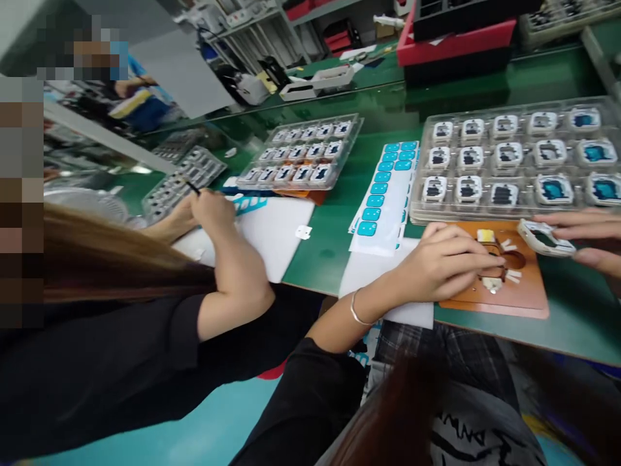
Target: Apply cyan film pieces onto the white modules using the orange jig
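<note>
My left hand [449, 262] rests over an orange fixture plate [519, 304], its fingers stretched out towards the recess in the middle; the thumb is mostly hidden. Around those fingertips sit small white blocks [492, 283] and a yellow-topped block [486, 235] on the plate. At the right edge, my right hand [594, 236] grips a white square watch-like housing [547, 238] between thumb and fingers, tilted just above the plate's right side. Behind the plate, a clear tray [521, 206] carries rows of similar housings, some with blue film inside.
Left of the tray lie white sheets with blue square stickers [383, 188], above a white foam sheet [373, 265]. A co-worker's hands [208, 210] hold a dark thin tool at the left. Another filled tray [310, 152] and a red-and-black bin [456, 45] stand farther back.
</note>
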### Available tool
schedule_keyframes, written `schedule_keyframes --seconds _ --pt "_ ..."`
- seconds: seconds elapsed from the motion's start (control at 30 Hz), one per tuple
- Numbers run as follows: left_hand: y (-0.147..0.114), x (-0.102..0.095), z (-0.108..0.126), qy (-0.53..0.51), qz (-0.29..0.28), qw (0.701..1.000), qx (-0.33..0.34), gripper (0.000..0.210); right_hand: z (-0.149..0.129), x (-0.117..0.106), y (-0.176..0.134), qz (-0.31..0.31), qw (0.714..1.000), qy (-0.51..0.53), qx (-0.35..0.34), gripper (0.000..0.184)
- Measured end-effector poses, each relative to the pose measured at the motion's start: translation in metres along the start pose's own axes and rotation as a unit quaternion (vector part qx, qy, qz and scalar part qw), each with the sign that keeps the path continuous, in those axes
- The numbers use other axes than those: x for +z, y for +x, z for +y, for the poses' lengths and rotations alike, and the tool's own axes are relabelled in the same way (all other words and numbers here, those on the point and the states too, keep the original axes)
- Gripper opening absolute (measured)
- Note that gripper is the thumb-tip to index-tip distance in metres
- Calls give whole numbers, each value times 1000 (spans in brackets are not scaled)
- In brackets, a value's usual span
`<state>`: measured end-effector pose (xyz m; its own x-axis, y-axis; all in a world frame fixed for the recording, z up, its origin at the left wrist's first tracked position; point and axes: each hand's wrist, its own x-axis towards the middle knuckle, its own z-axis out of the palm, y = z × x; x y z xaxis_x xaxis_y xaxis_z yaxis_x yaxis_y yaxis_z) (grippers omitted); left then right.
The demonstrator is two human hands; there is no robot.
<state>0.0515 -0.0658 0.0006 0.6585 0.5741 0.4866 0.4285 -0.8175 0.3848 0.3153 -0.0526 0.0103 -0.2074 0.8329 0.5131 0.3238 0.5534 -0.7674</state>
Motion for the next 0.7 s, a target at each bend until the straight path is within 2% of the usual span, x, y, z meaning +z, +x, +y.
schedule_keyframes --seconds 0.03,0.1,0.2,0.27,0.33,0.43,0.57,0.63,0.7 --pt "0 0 1 -23 16 999 -14 24 0 0 0 -18 999 29 -11 14" --pt "0 1 3 -70 56 995 -41 26 3 0 0 -45 995 83 -35 20" --pt "1 2 3 -90 83 991 -50 17 5 0 0 -42 993 95 -48 25" --pt "1 2 0 -76 68 994 -36 10 4 0 0 -39 994 79 -60 28" --pt "2 1 -2 -62 50 997 -8 16 1 0 1 -44 994 54 -78 28" --pt "1 -1 -4 -29 52 998 29 21 -2 3 2 -48 995 -10 -88 22" --pt "-1 -1 -3 -5 43 998 33 22 -3 6 0 -40 993 -73 -88 16" --pt "-1 -1 -3 -4 63 998 26 20 -3 8 -1 -41 990 -91 -97 14" --pt "-1 0 -2 -8 119 993 6 23 -5 10 -3 -45 987 -110 -108 15"
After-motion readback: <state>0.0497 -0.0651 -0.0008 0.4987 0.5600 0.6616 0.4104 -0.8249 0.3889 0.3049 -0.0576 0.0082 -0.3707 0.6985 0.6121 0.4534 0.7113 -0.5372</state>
